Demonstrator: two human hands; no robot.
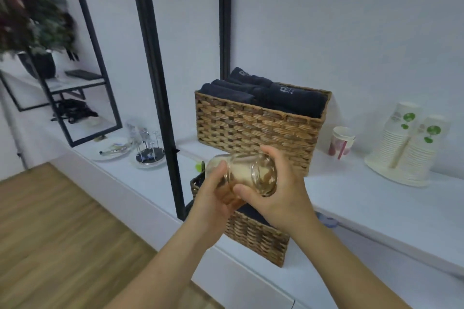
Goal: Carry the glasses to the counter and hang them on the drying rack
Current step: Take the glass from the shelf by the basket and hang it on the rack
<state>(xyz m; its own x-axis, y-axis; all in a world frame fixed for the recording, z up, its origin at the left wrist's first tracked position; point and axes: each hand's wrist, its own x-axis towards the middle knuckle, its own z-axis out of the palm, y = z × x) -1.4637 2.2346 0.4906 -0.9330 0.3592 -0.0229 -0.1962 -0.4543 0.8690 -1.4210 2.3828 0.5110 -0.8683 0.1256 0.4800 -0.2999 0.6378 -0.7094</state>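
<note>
A clear drinking glass (247, 170) lies tilted on its side between both my hands, its open mouth turned to the right. My left hand (213, 198) grips its base end from below. My right hand (278, 188) wraps the rim end, thumb across the front. The drying rack (150, 150), a dark round base with thin wire pegs, stands on the white counter (351, 183) to the far left, well apart from the glass. One clear glass (133, 129) appears to hang on a peg there, blurred.
A large wicker basket (253, 130) of dark towels stands behind my hands, a smaller wicker basket (256, 236) below them. A white plate (110, 152) lies beside the rack. Black shelf posts (160, 88) rise from the counter. Paper cups (411, 140) stand at right. Wooden floor lies left.
</note>
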